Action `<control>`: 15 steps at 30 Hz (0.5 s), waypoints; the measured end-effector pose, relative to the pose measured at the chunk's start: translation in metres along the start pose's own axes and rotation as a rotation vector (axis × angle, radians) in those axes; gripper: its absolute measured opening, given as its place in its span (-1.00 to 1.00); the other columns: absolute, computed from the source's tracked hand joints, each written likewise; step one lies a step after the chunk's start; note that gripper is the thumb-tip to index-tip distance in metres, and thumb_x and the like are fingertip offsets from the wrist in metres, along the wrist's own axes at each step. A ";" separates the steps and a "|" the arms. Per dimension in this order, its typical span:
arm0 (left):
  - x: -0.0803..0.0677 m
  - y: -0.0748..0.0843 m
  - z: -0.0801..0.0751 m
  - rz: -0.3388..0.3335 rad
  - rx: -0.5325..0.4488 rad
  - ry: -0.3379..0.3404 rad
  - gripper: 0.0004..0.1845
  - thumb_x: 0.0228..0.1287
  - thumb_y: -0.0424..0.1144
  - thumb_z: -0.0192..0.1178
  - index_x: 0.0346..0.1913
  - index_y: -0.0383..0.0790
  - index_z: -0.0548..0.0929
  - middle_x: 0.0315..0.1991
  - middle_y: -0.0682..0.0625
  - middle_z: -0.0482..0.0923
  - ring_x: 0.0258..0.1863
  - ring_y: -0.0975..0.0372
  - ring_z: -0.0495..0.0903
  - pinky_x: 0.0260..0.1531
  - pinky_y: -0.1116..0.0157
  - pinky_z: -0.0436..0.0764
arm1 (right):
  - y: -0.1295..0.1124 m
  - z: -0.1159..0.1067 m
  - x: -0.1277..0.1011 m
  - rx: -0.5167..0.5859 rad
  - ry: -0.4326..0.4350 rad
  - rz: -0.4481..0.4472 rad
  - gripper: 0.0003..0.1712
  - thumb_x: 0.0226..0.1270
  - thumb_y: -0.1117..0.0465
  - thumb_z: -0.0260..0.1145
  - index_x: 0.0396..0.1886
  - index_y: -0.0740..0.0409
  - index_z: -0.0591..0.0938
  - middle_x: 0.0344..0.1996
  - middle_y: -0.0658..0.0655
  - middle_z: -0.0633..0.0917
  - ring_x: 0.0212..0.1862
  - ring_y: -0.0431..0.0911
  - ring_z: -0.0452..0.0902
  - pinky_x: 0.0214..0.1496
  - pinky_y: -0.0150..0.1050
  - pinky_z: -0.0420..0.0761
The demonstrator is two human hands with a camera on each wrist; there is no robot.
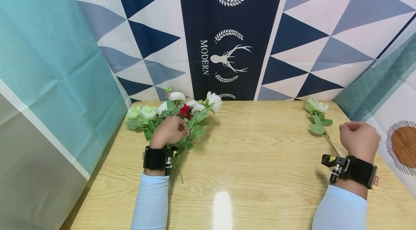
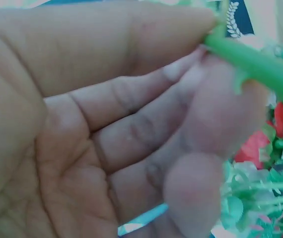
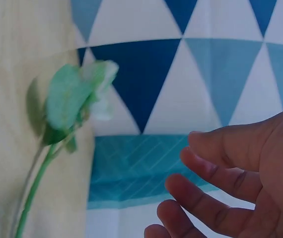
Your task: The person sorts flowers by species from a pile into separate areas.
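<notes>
Looking down from the head view, the left hand (image 1: 169, 131) rests curled on a bunch of flowers (image 1: 175, 114) at the bench's (image 1: 260, 157) far left, while the right hand (image 1: 359, 139) hovers beside a single flower (image 1: 316, 112).

Left wrist: thumb and fingers (image 2: 216, 114) pinch a green stem (image 2: 253, 67).

Right wrist: the loosely bent fingers (image 3: 221, 173) hold nothing, apart from the single flower (image 3: 74, 101).

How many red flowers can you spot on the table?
1. The red flower sits in the middle of the bunch that the left hand grips by its stems; leaves may hide others.
</notes>
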State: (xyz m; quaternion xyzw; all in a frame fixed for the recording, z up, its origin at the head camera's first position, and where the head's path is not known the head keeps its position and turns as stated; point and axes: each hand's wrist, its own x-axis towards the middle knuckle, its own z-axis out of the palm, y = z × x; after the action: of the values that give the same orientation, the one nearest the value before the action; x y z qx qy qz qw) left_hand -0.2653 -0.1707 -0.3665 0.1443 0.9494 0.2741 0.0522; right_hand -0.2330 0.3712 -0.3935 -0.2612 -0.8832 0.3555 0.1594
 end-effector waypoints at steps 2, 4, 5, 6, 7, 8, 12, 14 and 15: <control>0.000 0.002 0.000 0.033 -0.020 0.032 -0.91 0.40 -0.28 0.33 -0.31 -0.17 0.71 -0.45 0.03 0.61 -0.56 0.21 0.45 -0.39 0.24 0.44 | -0.007 -0.002 -0.002 0.011 -0.001 -0.008 -0.44 0.54 -0.02 0.09 0.17 0.38 0.63 -0.12 0.35 0.65 -0.07 0.23 0.47 -0.30 -0.07 0.37; 0.001 0.005 0.000 0.060 -0.045 0.066 -0.91 0.41 -0.27 0.32 -0.29 -0.18 0.70 -0.43 0.02 0.62 -0.53 0.21 0.47 -0.37 0.23 0.47 | -0.015 -0.004 -0.005 0.020 -0.006 -0.029 -0.43 0.55 -0.05 0.09 0.19 0.34 0.62 -0.14 0.25 0.64 -0.14 0.11 0.48 -0.32 -0.12 0.41; 0.001 0.007 0.000 0.075 -0.055 0.081 -0.90 0.42 -0.26 0.32 -0.29 -0.18 0.70 -0.42 0.01 0.62 -0.52 0.21 0.49 -0.36 0.22 0.49 | -0.019 -0.005 -0.007 0.029 -0.007 -0.039 -0.42 0.54 -0.08 0.10 0.19 0.31 0.63 -0.17 0.18 0.63 -0.17 0.05 0.47 -0.34 -0.15 0.44; 0.002 0.009 0.001 0.090 -0.068 0.096 -0.90 0.42 -0.26 0.32 -0.28 -0.20 0.70 -0.41 0.01 0.63 -0.51 0.21 0.50 -0.35 0.21 0.50 | -0.024 -0.006 -0.009 0.039 -0.008 -0.048 -0.42 0.54 -0.09 0.10 0.19 0.30 0.63 -0.19 0.11 0.62 -0.20 -0.01 0.46 -0.35 -0.18 0.45; 0.003 0.011 0.002 0.097 -0.080 0.111 -0.91 0.43 -0.26 0.31 -0.27 -0.19 0.70 -0.39 0.01 0.63 -0.49 0.21 0.52 -0.33 0.20 0.51 | -0.029 -0.006 -0.012 0.056 -0.012 -0.063 -0.42 0.54 -0.11 0.12 0.19 0.28 0.63 -0.24 0.02 0.61 -0.24 -0.09 0.45 -0.35 -0.21 0.46; 0.004 0.013 0.003 0.107 -0.096 0.123 -0.91 0.43 -0.25 0.31 -0.26 -0.19 0.71 -0.37 0.01 0.64 -0.46 0.21 0.54 -0.30 0.19 0.54 | -0.034 -0.006 -0.015 0.070 -0.012 -0.088 -0.42 0.53 -0.12 0.13 0.18 0.27 0.63 -0.28 -0.08 0.60 -0.27 -0.17 0.44 -0.34 -0.25 0.46; 0.008 0.020 0.010 0.135 -0.154 0.152 -0.91 0.45 -0.24 0.30 -0.24 -0.17 0.71 -0.32 0.01 0.66 -0.39 0.21 0.59 -0.25 0.17 0.58 | -0.056 -0.001 -0.025 0.134 -0.012 -0.193 -0.44 0.52 -0.12 0.19 0.16 0.26 0.65 -0.43 -0.39 0.49 -0.34 -0.40 0.40 -0.27 -0.34 0.44; 0.011 0.023 0.015 0.153 -0.177 0.159 -0.92 0.44 -0.24 0.31 -0.24 -0.16 0.72 -0.32 0.01 0.66 -0.37 0.21 0.61 -0.24 0.16 0.60 | -0.066 0.003 -0.030 0.150 -0.003 -0.263 -0.47 0.52 -0.10 0.22 0.12 0.27 0.67 -0.45 -0.44 0.48 -0.35 -0.47 0.40 -0.25 -0.37 0.42; 0.012 0.025 0.017 0.164 -0.183 0.165 -0.92 0.44 -0.25 0.32 -0.23 -0.16 0.72 -0.32 0.01 0.66 -0.38 0.21 0.61 -0.25 0.17 0.60 | -0.071 0.006 -0.032 0.157 0.005 -0.297 -0.49 0.52 -0.08 0.24 0.10 0.28 0.69 -0.45 -0.43 0.50 -0.36 -0.49 0.41 -0.25 -0.39 0.42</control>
State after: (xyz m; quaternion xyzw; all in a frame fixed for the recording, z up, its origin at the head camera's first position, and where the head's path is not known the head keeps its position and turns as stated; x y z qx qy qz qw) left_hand -0.2673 -0.1383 -0.3672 0.1929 0.9065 0.3738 -0.0356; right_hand -0.2341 0.3062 -0.3506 -0.1155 -0.8811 0.3955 0.2321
